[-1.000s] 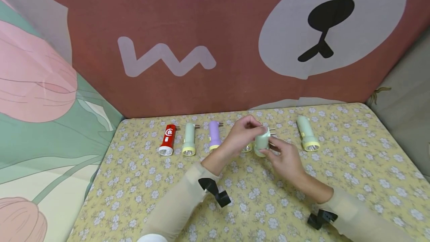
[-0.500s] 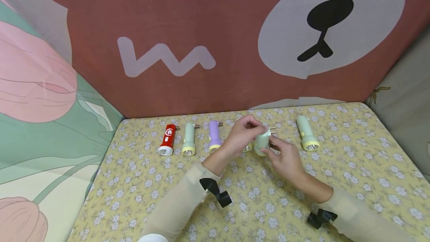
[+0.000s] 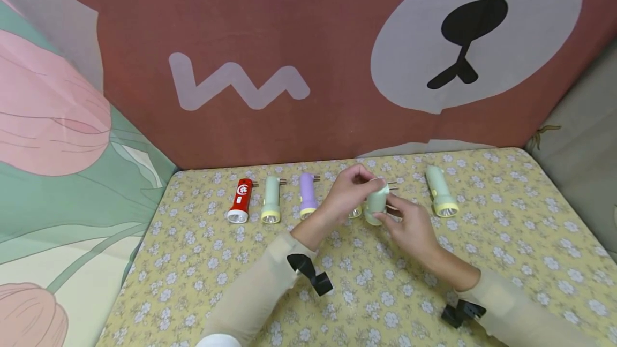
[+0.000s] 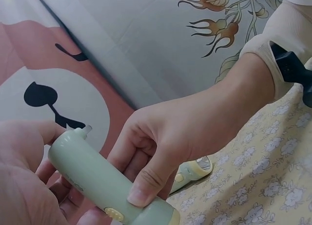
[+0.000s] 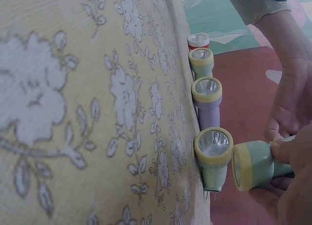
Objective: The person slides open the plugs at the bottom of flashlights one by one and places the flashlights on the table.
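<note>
Both hands hold a pale green flashlight (image 3: pixel 377 203) just above the table, its metal prongs sticking out to the right near the tail. My left hand (image 3: pixel 351 191) grips the tail end, with the thumb on top. The right hand (image 3: pixel 413 229) pinches the body nearer the lamp end, as its thumb (image 4: pixel 142 190) shows in the left wrist view. A yellow switch (image 4: pixel 114 214) is visible on the body. In the right wrist view, the yellow-rimmed lamp end (image 5: pixel 242 167) lies close beside another green flashlight (image 5: pixel 213 149), which my left hand mostly hides in the head view.
To the left stand a red flashlight (image 3: pixel 241 200), a green flashlight (image 3: pixel 271 200) and a purple flashlight (image 3: pixel 307 193), side by side with lamps toward me. Another green one (image 3: pixel 441 191) lies at the right. A flowered cloth (image 3: pixel 366 293) covers the table; a printed curtain (image 3: pixel 337 133) hangs behind.
Both hands keep their hold and stay in nearly the same place. The flashlight's tail and prongs have shifted very slightly.
</note>
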The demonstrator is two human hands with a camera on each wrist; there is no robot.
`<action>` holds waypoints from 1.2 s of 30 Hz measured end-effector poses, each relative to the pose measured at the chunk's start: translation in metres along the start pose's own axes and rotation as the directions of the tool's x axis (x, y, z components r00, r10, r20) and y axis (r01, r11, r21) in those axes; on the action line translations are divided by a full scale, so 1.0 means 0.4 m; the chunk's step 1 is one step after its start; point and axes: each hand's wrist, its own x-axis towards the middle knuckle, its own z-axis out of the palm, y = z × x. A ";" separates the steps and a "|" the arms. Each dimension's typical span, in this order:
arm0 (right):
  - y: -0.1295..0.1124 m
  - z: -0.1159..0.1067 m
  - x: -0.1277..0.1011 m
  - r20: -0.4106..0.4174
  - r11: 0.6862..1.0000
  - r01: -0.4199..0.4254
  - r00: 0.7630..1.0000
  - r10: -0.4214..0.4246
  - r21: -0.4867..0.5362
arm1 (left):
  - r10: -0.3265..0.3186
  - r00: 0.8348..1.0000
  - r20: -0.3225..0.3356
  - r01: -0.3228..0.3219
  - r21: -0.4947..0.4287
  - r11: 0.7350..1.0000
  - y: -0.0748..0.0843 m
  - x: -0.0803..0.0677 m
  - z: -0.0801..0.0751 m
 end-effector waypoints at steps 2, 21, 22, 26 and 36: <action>-0.001 -0.003 0.001 0.008 1.000 -0.004 1.000 0.004 0.000 | -0.022 1.000 0.001 0.022 -0.001 1.000 0.001 0.001 -0.001; -0.012 -0.026 0.020 0.018 1.000 -0.007 1.000 0.007 0.000 | 0.107 0.987 0.117 -0.113 0.040 0.993 0.009 0.002 -0.035; -0.011 -0.027 0.021 0.019 1.000 -0.010 1.000 0.010 0.003 | 0.118 0.985 0.125 -0.123 0.034 0.992 0.007 0.002 -0.037; -0.010 -0.032 0.023 0.028 1.000 -0.018 0.999 0.018 0.014 | 0.151 0.975 0.161 -0.158 0.030 0.987 -0.001 0.000 -0.048; -0.013 -0.041 0.026 0.064 0.996 -0.070 0.996 0.067 0.048 | 0.270 0.939 0.213 -0.300 0.126 0.945 -0.016 0.007 -0.068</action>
